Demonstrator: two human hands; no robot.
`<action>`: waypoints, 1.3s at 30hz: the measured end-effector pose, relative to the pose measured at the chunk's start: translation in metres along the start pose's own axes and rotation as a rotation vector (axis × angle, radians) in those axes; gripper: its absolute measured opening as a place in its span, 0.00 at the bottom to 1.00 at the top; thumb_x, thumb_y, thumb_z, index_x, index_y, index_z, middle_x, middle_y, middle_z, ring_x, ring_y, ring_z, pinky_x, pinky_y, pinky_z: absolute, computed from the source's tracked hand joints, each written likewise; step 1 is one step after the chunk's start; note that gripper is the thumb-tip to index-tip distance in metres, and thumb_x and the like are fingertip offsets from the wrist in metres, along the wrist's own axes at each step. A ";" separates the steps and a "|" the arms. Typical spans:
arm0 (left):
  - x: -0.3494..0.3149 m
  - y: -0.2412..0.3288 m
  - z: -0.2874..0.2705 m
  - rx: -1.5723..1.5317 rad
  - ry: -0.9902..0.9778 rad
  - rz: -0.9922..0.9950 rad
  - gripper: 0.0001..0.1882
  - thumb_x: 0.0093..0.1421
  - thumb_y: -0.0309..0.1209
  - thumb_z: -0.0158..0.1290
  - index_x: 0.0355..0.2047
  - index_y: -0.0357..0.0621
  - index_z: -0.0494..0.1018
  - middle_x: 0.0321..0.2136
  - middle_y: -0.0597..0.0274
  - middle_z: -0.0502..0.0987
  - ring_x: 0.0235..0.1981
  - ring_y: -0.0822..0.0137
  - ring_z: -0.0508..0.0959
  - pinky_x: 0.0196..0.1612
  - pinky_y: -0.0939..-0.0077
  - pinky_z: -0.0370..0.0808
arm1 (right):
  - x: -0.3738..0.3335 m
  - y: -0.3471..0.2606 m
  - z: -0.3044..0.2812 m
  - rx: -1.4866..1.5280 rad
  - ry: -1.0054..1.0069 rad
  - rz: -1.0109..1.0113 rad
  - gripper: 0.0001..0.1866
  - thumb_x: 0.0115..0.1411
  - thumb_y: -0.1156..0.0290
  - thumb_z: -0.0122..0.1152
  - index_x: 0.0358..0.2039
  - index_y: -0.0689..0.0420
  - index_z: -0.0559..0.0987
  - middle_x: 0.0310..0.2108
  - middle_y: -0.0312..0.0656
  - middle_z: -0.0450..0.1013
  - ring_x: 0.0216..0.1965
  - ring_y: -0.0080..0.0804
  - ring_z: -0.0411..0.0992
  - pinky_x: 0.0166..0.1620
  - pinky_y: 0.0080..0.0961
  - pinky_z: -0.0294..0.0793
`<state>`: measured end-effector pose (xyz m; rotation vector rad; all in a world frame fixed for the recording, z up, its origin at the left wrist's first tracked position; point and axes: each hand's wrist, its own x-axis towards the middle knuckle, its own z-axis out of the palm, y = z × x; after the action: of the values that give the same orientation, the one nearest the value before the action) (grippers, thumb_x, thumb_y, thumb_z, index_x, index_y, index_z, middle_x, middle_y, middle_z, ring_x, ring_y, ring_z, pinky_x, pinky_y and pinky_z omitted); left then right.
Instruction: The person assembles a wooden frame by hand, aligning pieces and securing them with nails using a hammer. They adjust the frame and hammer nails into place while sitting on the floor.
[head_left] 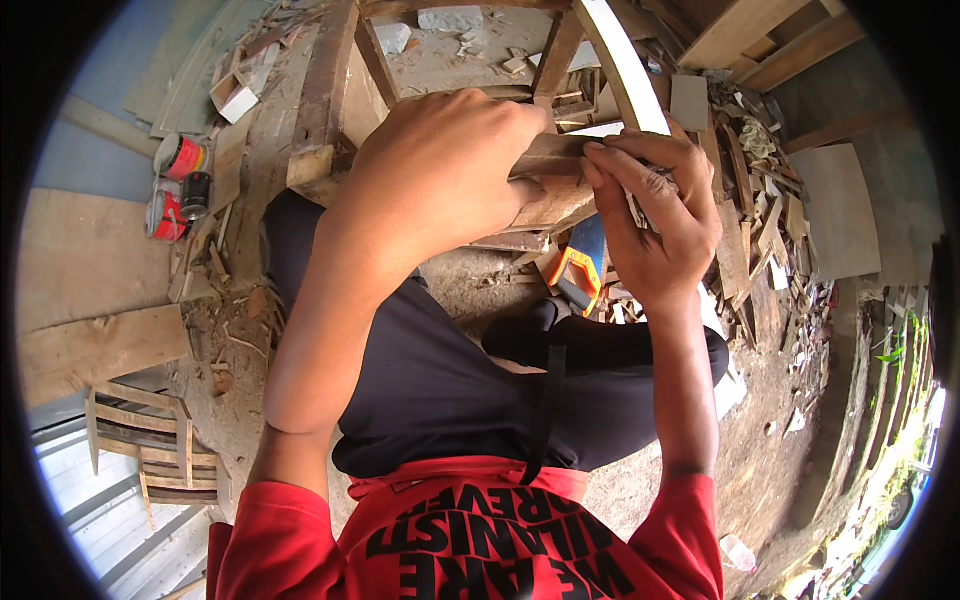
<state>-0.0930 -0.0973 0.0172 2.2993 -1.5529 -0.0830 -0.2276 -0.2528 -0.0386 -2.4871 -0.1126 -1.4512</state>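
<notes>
Wood piece (548,158) gripped by left hand (440,170), right hand (655,220) pinching its end at 3 o'clock; grip could slip, splinters likely.

A red shirt (460,540) with black lettering is seen at bottom; an orange-handled saw (578,272) at centre; red cans (178,185) at left.

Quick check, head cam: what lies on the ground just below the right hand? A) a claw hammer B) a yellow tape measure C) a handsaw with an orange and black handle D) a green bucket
C: a handsaw with an orange and black handle lies on the ground among wood scraps, just below the right hand, which together with the left hand grips a wooden piece.
</notes>
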 end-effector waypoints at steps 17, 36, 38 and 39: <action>0.002 -0.005 0.006 0.085 0.005 -0.004 0.16 0.52 0.36 0.64 0.37 0.40 0.80 0.32 0.49 0.82 0.38 0.45 0.81 0.42 0.54 0.77 | 0.029 -0.019 -0.006 0.382 -0.073 0.423 0.07 0.62 0.79 0.66 0.41 0.63 0.81 0.32 0.42 0.81 0.35 0.23 0.80 0.40 0.21 0.78; -0.004 -0.012 0.002 -0.601 0.236 0.179 0.09 0.59 0.22 0.58 0.41 0.34 0.79 0.37 0.54 0.82 0.39 0.60 0.82 0.47 0.70 0.74 | 0.041 -0.016 -0.016 0.171 -0.134 0.136 0.09 0.57 0.81 0.66 0.39 0.58 0.82 0.33 0.42 0.82 0.34 0.35 0.82 0.38 0.28 0.79; -0.004 -0.010 0.001 -0.619 0.232 0.147 0.08 0.60 0.21 0.57 0.40 0.32 0.79 0.37 0.55 0.82 0.39 0.63 0.81 0.47 0.71 0.74 | 0.043 -0.017 -0.016 0.199 -0.137 0.151 0.08 0.58 0.82 0.65 0.39 0.59 0.82 0.33 0.44 0.81 0.34 0.35 0.82 0.37 0.27 0.80; -0.004 -0.009 0.000 -0.628 0.230 0.129 0.08 0.60 0.20 0.56 0.40 0.32 0.79 0.37 0.55 0.82 0.39 0.65 0.81 0.47 0.72 0.74 | 0.041 -0.016 -0.013 0.221 -0.125 0.167 0.08 0.58 0.82 0.65 0.39 0.60 0.82 0.33 0.45 0.81 0.34 0.35 0.82 0.37 0.27 0.81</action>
<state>-0.0868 -0.0909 0.0135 1.6551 -1.3150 -0.2283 -0.2211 -0.2430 0.0061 -2.3436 -0.0810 -1.1513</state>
